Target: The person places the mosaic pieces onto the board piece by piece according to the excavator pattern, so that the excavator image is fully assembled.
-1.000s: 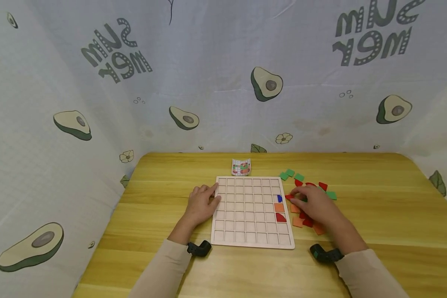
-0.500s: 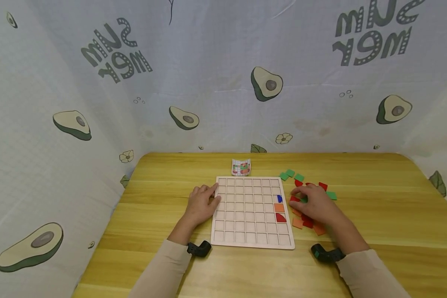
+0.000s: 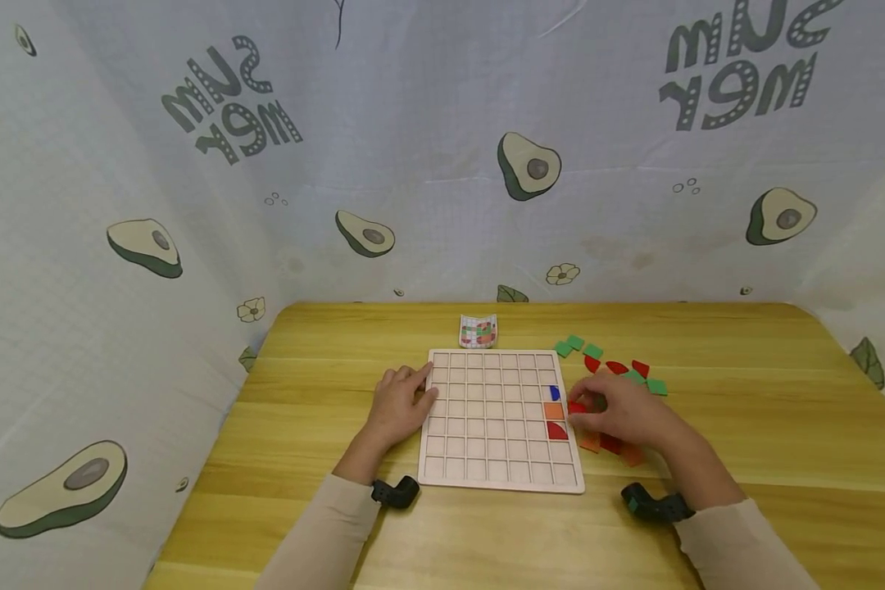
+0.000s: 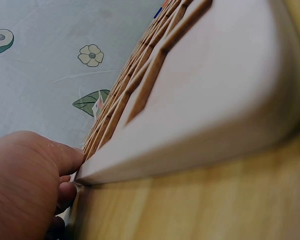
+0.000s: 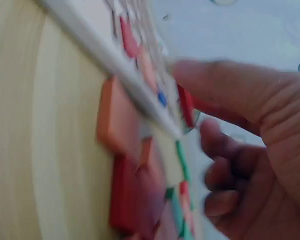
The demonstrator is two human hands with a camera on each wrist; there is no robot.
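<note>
A pale wooden grid board [image 3: 487, 475] lies on the table. In its right-hand columns sit a blue piece [image 3: 555, 393], an orange square [image 3: 553, 411] and a red quarter-round piece [image 3: 556, 431]. My left hand [image 3: 398, 406] rests at the board's left edge, thumb and index finger touching the frame. In the left wrist view the thumb [image 4: 65, 157] lies against the board's side. Just off the right edge, my right hand [image 3: 623, 410] pinches a red tile [image 3: 577, 407] between thumb and fingers. That red tile [image 5: 185, 106] shows raised in the right wrist view, partly hidden by the thumb.
Loose green tiles [image 3: 575, 342], red tiles [image 3: 616, 367] and orange tiles [image 3: 633, 455] lie scattered right of the board, some under my right hand. A small printed pattern card [image 3: 478, 332] lies behind the board. A patterned cloth [image 3: 442, 164] hangs beyond the wooden table [image 3: 324, 344].
My right hand first draws back slightly from the board's edge, then shifts toward it and a little nearer me, with a red tile between its fingers. My left hand stays in place.
</note>
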